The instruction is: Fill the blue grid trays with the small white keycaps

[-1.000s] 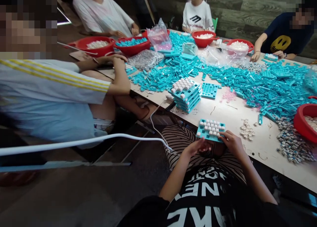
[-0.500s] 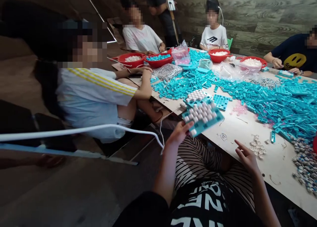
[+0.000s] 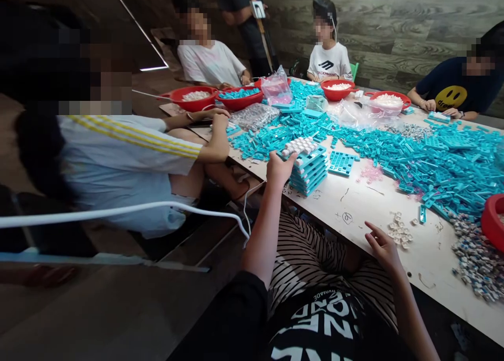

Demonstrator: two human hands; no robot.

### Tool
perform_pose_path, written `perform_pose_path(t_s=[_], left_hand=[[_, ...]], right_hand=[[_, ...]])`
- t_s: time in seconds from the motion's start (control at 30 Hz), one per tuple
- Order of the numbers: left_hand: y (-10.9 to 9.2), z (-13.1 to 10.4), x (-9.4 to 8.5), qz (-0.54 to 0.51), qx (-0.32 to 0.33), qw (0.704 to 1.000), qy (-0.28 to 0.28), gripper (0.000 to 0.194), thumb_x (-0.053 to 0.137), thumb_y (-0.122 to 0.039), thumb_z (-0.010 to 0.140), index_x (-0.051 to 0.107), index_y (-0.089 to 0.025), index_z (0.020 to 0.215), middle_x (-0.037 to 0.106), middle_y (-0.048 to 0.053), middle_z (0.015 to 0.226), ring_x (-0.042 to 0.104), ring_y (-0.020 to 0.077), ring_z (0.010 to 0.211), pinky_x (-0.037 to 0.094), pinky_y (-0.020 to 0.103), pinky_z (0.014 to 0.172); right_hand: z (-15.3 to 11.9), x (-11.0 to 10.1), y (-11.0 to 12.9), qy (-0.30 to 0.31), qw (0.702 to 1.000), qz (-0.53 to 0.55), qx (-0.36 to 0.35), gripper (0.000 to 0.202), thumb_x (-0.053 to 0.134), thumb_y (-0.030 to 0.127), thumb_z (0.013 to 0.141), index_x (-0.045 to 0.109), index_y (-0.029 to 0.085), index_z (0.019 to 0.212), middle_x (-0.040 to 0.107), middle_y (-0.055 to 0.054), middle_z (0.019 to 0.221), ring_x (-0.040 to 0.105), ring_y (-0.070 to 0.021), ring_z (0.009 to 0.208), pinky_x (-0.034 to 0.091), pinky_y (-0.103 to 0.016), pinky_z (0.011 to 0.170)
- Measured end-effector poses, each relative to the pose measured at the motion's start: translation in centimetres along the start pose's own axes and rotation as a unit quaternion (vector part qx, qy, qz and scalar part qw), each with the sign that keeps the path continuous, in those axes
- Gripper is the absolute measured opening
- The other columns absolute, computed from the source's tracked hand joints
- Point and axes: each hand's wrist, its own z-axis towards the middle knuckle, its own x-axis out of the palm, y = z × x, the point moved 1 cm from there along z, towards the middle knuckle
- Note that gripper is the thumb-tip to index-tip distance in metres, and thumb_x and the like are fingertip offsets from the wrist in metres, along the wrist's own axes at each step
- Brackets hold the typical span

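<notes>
At the table's near edge, my left hand (image 3: pixel 280 169) grips the near left edge of a blue plastic panel with white keys (image 3: pixel 302 146). This panel lies on top of a stack of similar blue panels (image 3: pixel 309 176). My fingers on its underside are partly hidden. A flat blue panel with square holes (image 3: pixel 342 163) lies just right of the stack. My right hand (image 3: pixel 384 250) hovers by the table edge, fingers stretched and holding nothing. Nearest to it is a small group of clear whitish pieces (image 3: pixel 400 229).
A large heap of blue plastic parts (image 3: pixel 394 145) runs across the table. Small grey-and-white pieces (image 3: pixel 472 261) and a red bowl (image 3: pixel 494 216) are at the right. More red bowls stand at the back. A co-worker's sleeve (image 3: pixel 157 140) is close at left; other people sit across.
My left hand has carried the panel with white keys away from me and set it onto the stack. My right hand stays beside the table edge. The view has shifted slightly right.
</notes>
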Motion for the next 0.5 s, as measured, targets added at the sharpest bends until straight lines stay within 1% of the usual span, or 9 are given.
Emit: perform_pose_path(t_s=[0.1,0.17,0.2,0.27,0.3,0.37,0.4,0.43,0.5], left_hand=[[0.1,-0.2,-0.7,0.089,0.012,0.996,-0.002,0.067,0.062,-0.059,0.067,0.051,-0.012,0.114,0.055,0.022,0.117,0.046,0.039,0.117,0.033,0.051,0.097],[0.3,-0.2,-0.9,0.103,0.037,0.994,-0.015,0.071,0.058,-0.063,0.069,0.051,-0.01,0.115,0.052,0.025,0.119,0.041,0.0407,0.12,0.028,0.053,0.1],[0.6,-0.1,-0.8,0.09,0.054,0.994,-0.02,0.073,0.057,-0.063,0.07,0.049,-0.009,0.118,0.049,0.025,0.122,0.038,0.04,0.123,0.026,0.053,0.103],[1.5,-0.1,-0.4,0.034,0.098,0.995,-0.012,0.083,0.058,-0.063,0.07,0.037,-0.008,0.129,0.04,0.025,0.131,0.029,0.0369,0.129,0.021,0.049,0.107],[2.1,-0.2,-0.1,0.002,0.122,0.993,0.006,0.092,0.061,-0.062,0.068,0.028,-0.009,0.135,0.032,0.024,0.138,0.024,0.0358,0.132,0.019,0.048,0.109],[3.4,-0.5,0.7,-0.042,0.167,0.984,0.05,0.113,0.07,-0.061,0.059,0.009,-0.012,0.141,0.013,0.023,0.147,0.01,0.0358,0.136,0.014,0.047,0.111],[4.0,-0.7,1.1,-0.051,0.184,0.979,0.066,0.123,0.074,-0.059,0.053,0.003,-0.014,0.142,0.005,0.023,0.148,0.004,0.0367,0.137,0.011,0.048,0.112],[4.6,-1.0,1.6,-0.057,0.198,0.976,0.074,0.129,0.077,-0.057,0.05,-0.002,-0.017,0.143,0.0,0.021,0.149,0.0,0.0375,0.137,0.009,0.049,0.112],[5.4,-1.3,2.4,-0.074,0.223,0.97,0.067,0.134,0.08,-0.054,0.045,-0.007,-0.022,0.143,-0.001,0.019,0.149,-0.001,0.0375,0.137,0.007,0.05,0.112]], right_hand=[[0.0,-0.1,0.2,0.003,1.0,-0.003,0.009,0.05,0.05,0.048,0.083,0.057,0.017,0.121,0.058,-0.002,0.075,0.05,-0.0114,0.057,0.043,-0.024,0.054],[0.1,-0.1,0.2,0.0,1.0,-0.006,0.008,0.05,0.05,0.048,0.083,0.058,0.017,0.12,0.058,-0.002,0.075,0.051,-0.0118,0.058,0.044,-0.025,0.057],[0.1,-0.1,0.2,-0.003,1.0,-0.007,0.006,0.05,0.05,0.048,0.083,0.058,0.016,0.12,0.059,-0.002,0.075,0.051,-0.012,0.058,0.044,-0.025,0.058],[0.2,-0.1,0.2,-0.011,1.0,-0.009,0.002,0.05,0.05,0.048,0.082,0.058,0.015,0.12,0.06,-0.003,0.077,0.051,-0.0126,0.059,0.045,-0.026,0.059],[0.2,-0.1,0.1,-0.014,1.0,-0.011,0.0,0.051,0.05,0.048,0.082,0.058,0.015,0.12,0.061,-0.004,0.078,0.052,-0.013,0.059,0.045,-0.026,0.06],[0.3,-0.1,0.2,-0.018,1.0,-0.016,-0.005,0.052,0.05,0.049,0.081,0.059,0.015,0.119,0.062,-0.005,0.077,0.052,-0.0139,0.06,0.046,-0.027,0.059],[0.3,-0.1,0.2,-0.019,1.0,-0.019,-0.006,0.052,0.049,0.05,0.081,0.059,0.016,0.119,0.062,-0.005,0.076,0.053,-0.0142,0.059,0.046,-0.027,0.058],[0.4,-0.1,0.3,-0.02,0.999,-0.024,-0.007,0.052,0.049,0.05,0.081,0.059,0.016,0.119,0.062,-0.004,0.075,0.052,-0.0142,0.058,0.046,-0.027,0.057],[0.5,-0.2,0.4,-0.023,0.999,-0.035,-0.006,0.053,0.05,0.051,0.08,0.06,0.017,0.119,0.063,-0.004,0.074,0.052,-0.014,0.056,0.045,-0.027,0.055]])
